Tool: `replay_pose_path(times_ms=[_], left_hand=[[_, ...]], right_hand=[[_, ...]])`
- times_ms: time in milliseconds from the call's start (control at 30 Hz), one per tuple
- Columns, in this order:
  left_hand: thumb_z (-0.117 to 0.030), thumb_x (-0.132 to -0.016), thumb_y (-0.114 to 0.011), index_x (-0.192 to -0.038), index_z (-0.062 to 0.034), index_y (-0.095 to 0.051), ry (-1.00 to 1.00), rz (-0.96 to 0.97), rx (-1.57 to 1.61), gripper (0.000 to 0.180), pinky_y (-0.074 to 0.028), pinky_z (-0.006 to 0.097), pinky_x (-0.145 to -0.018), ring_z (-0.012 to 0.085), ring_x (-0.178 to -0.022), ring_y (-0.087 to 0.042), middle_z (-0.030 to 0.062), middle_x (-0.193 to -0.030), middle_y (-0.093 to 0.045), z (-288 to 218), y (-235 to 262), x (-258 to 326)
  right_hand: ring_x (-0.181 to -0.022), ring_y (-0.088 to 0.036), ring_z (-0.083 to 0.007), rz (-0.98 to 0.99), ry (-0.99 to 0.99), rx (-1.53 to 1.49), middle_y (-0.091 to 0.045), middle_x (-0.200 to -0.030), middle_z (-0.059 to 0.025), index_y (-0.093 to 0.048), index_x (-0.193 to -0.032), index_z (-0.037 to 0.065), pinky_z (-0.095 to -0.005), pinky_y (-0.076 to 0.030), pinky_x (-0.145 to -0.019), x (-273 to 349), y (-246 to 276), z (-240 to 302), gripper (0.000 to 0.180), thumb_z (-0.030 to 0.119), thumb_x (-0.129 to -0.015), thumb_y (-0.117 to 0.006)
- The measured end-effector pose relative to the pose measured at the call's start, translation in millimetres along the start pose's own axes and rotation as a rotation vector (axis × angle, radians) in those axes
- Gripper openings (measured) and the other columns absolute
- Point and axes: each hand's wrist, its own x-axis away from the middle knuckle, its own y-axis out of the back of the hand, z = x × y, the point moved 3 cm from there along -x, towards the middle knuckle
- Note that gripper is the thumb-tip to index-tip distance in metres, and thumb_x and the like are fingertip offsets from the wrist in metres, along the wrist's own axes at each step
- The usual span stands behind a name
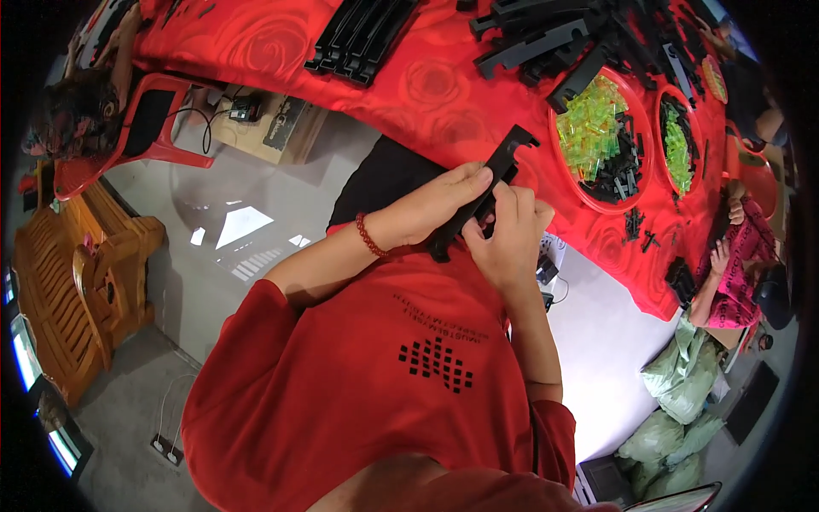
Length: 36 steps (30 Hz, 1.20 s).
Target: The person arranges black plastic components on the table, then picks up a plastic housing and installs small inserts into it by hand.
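A long black plastic strip (505, 160) with hooked notches at its ends slants in front of my red shirt, by the table's near edge. My left hand (435, 203) grips it from the left, thumb lying along its upper side. From the right, my right hand (514, 232) has its fingers curled in against the strip's middle. Whether a small piece sits between those right fingertips is hidden. Beyond my hands, a red basin (611, 207) holds yellow-green clear pieces (587, 128) and small black pieces (627, 162).
Similar black strips (358, 43) lie in a neat row on the red tablecloth (431, 85), with a loose pile (546, 43) farther right. A second basin (703, 149) stands beyond. Another person (740, 264) sits at right. A red chair (158, 128) and cardboard box (273, 128) are left.
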Motion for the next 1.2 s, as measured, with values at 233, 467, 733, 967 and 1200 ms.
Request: replay_pose_path(times_ms=[233,467,733,967,1200], left_hand=[[-0.033,-0.106,-0.048,-0.116,-0.003,-0.052,-0.049,-0.07,-0.15,0.032,-0.048,0.026,-0.084,0.0105,-0.093,-0.055,0.0024,-0.102,-0.057,13,1,-4],[-0.03,-0.102,-0.056,-0.116,-0.0016,-0.053,-0.043,-0.112,-0.094,0.032,-0.049,0.027,-0.084,0.0114,-0.093,-0.057,0.0036,-0.102,-0.059,18,5,-4],[-0.027,-0.101,-0.059,-0.115,-0.0021,-0.053,0.001,-0.099,-0.033,0.029,-0.051,0.026,-0.082,0.011,-0.096,-0.059,0.0047,-0.105,-0.061,22,8,-6],[-0.027,-0.101,-0.059,-0.119,-0.0014,-0.053,-0.042,-0.065,-0.008,0.032,-0.049,0.028,-0.087,0.0116,-0.096,-0.059,0.0046,-0.106,-0.061,16,9,-5],[-0.03,-0.099,-0.063,-0.112,-0.0028,-0.054,-0.024,-0.077,-0.064,0.032,-0.049,0.025,-0.078,0.0094,-0.087,-0.057,0.0018,-0.097,-0.059,14,10,-9]], right_hand=[[-0.092,-0.054,-0.0247,-0.108,0.019,0.066,-0.055,-0.097,-0.0081,-0.059,-0.112,0.004,-0.0416,-0.033,-0.084,-3,5,-5,0.048,0.017,-0.069,-0.075],[-0.092,-0.053,-0.0248,-0.154,0.052,0.092,-0.055,-0.096,-0.0086,-0.057,-0.111,0.004,-0.0434,-0.034,-0.084,0,7,-4,0.048,0.017,-0.068,-0.075],[-0.088,-0.053,-0.0303,-0.161,0.05,0.137,-0.054,-0.096,-0.0114,-0.057,-0.108,0.003,-0.0458,-0.037,-0.085,3,5,-5,0.051,0.02,-0.065,-0.076],[-0.098,-0.045,-0.0372,-0.134,0.028,0.082,-0.052,-0.1,-0.0136,-0.057,-0.108,0.004,-0.0485,-0.037,-0.085,1,1,-7,0.05,0.017,-0.064,-0.077],[-0.087,-0.049,-0.0313,-0.159,0.085,0.144,-0.053,-0.095,-0.0112,-0.057,-0.108,0.003,-0.0447,-0.036,-0.082,-4,4,-5,0.051,0.021,-0.065,-0.077]])
